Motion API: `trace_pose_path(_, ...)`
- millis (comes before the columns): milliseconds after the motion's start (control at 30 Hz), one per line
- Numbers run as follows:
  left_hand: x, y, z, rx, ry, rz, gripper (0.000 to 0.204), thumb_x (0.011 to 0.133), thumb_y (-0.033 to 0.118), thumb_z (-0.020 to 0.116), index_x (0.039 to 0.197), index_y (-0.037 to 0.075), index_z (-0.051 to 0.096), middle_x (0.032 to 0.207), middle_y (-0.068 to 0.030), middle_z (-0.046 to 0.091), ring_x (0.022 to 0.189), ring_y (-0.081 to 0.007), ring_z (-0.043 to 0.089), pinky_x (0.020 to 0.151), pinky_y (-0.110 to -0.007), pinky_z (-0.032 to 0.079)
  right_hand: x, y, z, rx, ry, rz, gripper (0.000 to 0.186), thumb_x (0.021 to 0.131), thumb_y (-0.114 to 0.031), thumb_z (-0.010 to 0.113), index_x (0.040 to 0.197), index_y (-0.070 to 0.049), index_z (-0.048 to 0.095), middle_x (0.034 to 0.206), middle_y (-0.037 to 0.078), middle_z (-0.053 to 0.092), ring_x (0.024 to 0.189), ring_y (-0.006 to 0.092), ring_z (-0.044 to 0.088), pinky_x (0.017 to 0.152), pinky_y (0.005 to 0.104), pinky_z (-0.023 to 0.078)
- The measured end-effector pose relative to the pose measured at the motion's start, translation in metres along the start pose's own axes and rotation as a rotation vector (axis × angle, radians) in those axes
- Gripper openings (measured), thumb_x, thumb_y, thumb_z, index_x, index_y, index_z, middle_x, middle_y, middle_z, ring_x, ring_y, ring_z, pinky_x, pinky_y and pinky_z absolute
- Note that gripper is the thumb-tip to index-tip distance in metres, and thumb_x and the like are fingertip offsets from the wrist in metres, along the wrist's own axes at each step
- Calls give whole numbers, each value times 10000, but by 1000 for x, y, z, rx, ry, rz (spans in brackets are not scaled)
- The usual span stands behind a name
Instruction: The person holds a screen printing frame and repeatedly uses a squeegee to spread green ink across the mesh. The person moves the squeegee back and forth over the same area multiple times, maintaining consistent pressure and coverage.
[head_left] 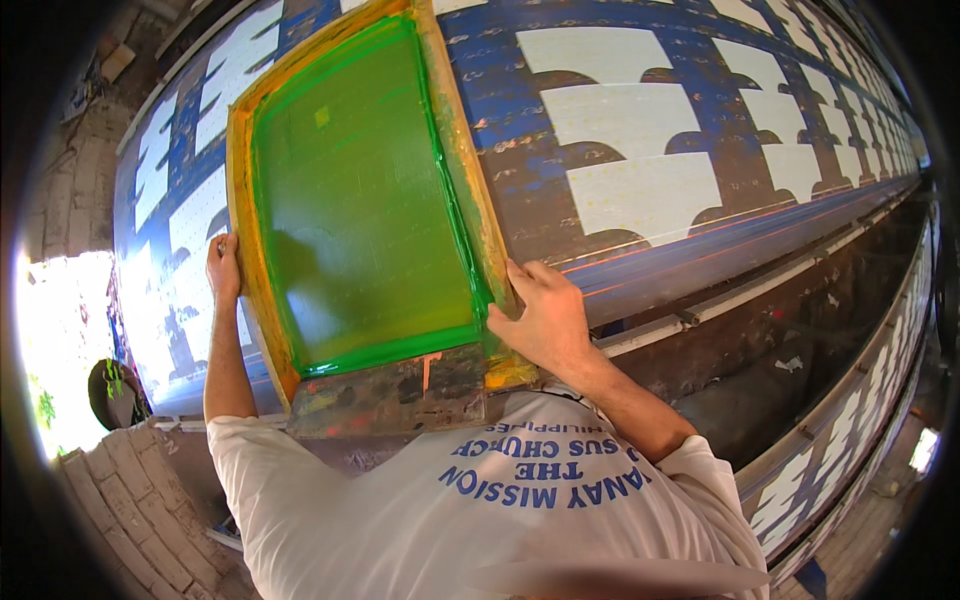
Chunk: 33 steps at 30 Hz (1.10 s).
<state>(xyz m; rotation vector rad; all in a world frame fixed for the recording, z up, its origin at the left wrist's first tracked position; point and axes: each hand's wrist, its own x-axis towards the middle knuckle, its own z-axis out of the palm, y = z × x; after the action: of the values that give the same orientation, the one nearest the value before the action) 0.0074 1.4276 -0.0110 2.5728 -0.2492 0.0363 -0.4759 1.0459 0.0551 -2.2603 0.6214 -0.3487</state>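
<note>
You stand at a long printing table (700,265), both hands on a wooden-framed printing screen (455,130) whose green mesh (365,200) lies flat on the table's near-left stretch. Your left hand (224,268) grips the frame's left rail, fingers curled over its outer edge. Your right hand (535,315) clasps the frame's near-right corner, fingers wrapped onto the right rail and thumb toward the mesh. The frame's near rail (395,390), smeared with dark and yellow ink, sits just above your white printed shirt (480,520).

Rows of pale fabric pieces (630,120) lie on the blue, ink-stained tabletop to the right of the screen and run off into the far right distance; more show on the far left side. A second table (850,420) with similar pieces runs along the right. Stacked grey blocks (130,490) stand at near left.
</note>
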Motion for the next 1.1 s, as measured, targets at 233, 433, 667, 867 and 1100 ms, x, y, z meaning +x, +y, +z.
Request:
trace_pose_path(233, -34, 106, 31, -89, -20, 56, 451, 994, 465, 696, 1258, 100, 723, 1176, -162, 755, 1101, -315, 703, 978, -418, 520, 27, 84, -87, -78, 7, 79, 561, 753, -196, 810, 1239, 70, 724, 981, 193, 708, 897, 357, 715, 801, 432, 593)
trace_pose_path(433, -89, 255, 104, -58, 46, 107, 476, 985, 491, 688, 1296, 132, 706, 1222, -197, 753, 1142, -391, 709, 993, -460, 527, 43, 190, -197, -92, 43, 129, 547, 762, -145, 786, 1285, 8, 731, 1002, 199, 716, 889, 352, 712, 812, 425, 584)
trace_pose_path(667, -161, 373, 188, -69, 53, 119, 450, 997, 435, 696, 1308, 109, 698, 1172, -187, 772, 1082, -354, 736, 935, -451, 560, 41, 303, -286, -125, 9, 106, 512, 787, -92, 779, 1281, 30, 718, 1021, 199, 719, 938, 338, 720, 836, 399, 569)
trace_pose_path(867, -192, 422, 209, -38, 91, 64, 413, 1015, 441, 665, 1289, 134, 694, 1182, -206, 758, 1128, -415, 706, 969, -496, 541, 33, 344, -309, -80, -34, 159, 510, 822, -65, 781, 1311, 54, 698, 1035, 184, 696, 938, 323, 691, 843, 407, 550)
trace_pose_path(1100, -196, 427, 215, -46, 90, 74, 409, 1010, 438, 661, 1294, 144, 679, 1195, -211, 751, 1152, -431, 691, 987, -523, 534, 20, 361, -313, -28, -58, 125, 525, 825, -88, 807, 1318, 55, 694, 1063, 195, 698, 984, 337, 690, 898, 419, 539)
